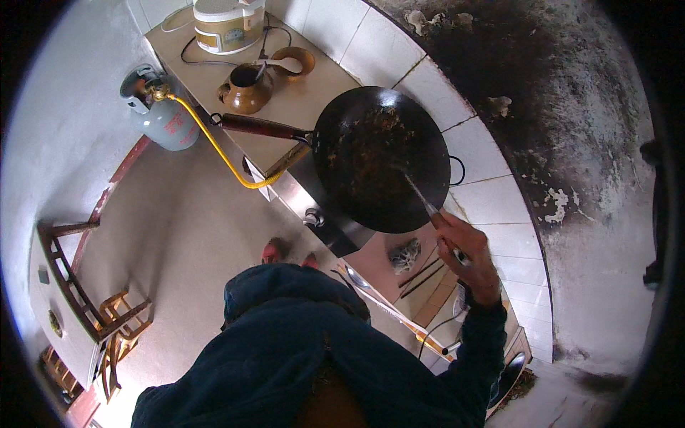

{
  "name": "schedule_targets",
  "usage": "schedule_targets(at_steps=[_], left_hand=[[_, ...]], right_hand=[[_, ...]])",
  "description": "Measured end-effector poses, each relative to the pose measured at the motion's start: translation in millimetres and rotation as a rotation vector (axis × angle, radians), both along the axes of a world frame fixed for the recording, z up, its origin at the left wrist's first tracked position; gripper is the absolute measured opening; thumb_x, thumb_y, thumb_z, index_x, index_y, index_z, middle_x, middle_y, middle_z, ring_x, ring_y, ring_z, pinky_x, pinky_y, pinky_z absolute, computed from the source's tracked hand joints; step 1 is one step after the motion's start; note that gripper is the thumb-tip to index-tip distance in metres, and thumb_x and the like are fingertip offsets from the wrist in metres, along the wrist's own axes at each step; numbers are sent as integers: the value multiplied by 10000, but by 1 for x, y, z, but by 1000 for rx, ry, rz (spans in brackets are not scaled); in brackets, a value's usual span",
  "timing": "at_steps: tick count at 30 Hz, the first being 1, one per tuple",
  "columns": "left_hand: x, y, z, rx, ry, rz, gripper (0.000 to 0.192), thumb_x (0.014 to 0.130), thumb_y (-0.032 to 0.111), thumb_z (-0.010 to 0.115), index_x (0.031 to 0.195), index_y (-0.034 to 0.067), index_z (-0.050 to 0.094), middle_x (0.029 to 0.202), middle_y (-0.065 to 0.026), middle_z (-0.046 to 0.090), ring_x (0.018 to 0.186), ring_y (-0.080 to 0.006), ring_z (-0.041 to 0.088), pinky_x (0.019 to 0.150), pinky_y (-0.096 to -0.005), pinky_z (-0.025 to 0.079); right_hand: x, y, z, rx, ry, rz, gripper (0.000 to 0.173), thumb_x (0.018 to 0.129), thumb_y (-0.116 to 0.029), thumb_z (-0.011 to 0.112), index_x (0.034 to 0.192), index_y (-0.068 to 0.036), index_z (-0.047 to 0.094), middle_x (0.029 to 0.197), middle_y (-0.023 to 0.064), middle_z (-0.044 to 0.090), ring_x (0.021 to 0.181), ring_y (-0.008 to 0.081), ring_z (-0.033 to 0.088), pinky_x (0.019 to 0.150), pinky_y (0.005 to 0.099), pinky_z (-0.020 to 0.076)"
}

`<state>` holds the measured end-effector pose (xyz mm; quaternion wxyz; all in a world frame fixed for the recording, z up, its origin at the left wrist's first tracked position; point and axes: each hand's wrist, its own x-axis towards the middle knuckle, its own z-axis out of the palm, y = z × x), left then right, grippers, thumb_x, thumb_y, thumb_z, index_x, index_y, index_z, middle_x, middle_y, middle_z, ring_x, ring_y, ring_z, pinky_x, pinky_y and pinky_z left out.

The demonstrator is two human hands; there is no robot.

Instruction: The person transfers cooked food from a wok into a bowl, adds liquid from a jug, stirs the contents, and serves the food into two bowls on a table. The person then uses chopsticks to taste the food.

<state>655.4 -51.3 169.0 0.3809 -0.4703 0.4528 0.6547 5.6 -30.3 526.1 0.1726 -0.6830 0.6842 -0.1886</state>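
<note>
My right hand grips the handle of a metal cooking utensil whose far end reaches down into a dark wok. Bits of browned food cling to the wok's inner surface, mostly on its far side; the utensil's head is too dark to make out. The wok rests over a gas stove with a control knob on its front. Its long wooden handle points left over the counter, and a small loop handle sits on the wall side. My left hand is out of view.
A brown jug, a brown bowl and a lidded white bucket stand on the counter's far end. From a gas cylinder, a yellow hose runs to the stove. Chopsticks lie near my right forearm. Tiled wall borders the wok.
</note>
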Motion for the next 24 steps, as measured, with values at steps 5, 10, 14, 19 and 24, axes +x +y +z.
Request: schedule_targets(at_steps=[5,10,14,19,24], left_hand=[[1,7,10,32,-4,-23,243,918,307,603,805,93,625,734,-102,614,654,-236,626,584,-366,533],[3,7,20,31,0,-43,235,919,310,605,829,94,624,759,-102,615,671,-236,628,592,-366,534],[-1,-2,25,17,19,-57,230,919,313,607,849,95,622,779,-103,616,684,-237,629,598,-366,535],[-12,-6,29,12,35,-68,225,920,316,610,873,95,621,803,-103,618,700,-237,630,607,-366,537],[-13,-4,36,32,28,-85,224,920,319,613,897,96,619,828,-104,619,717,-237,631,615,-366,538]], right_hand=[[20,23,55,64,-215,-59,207,832,0,669,1039,-12,658,1144,213,662,747,214,658,691,313,537],[10,-7,22,-19,-143,43,232,839,29,659,1066,-21,654,1112,208,676,693,153,638,661,291,537],[-3,-16,-31,-286,-29,-131,232,864,12,676,1086,-54,668,1108,178,689,778,170,683,675,287,547],[9,-30,-67,-380,-116,-237,191,878,7,672,1066,-23,669,1113,174,691,878,211,704,736,304,569],[29,-11,-37,-301,-513,-443,192,895,18,632,1085,-1,657,1091,113,701,830,128,640,757,255,511]])
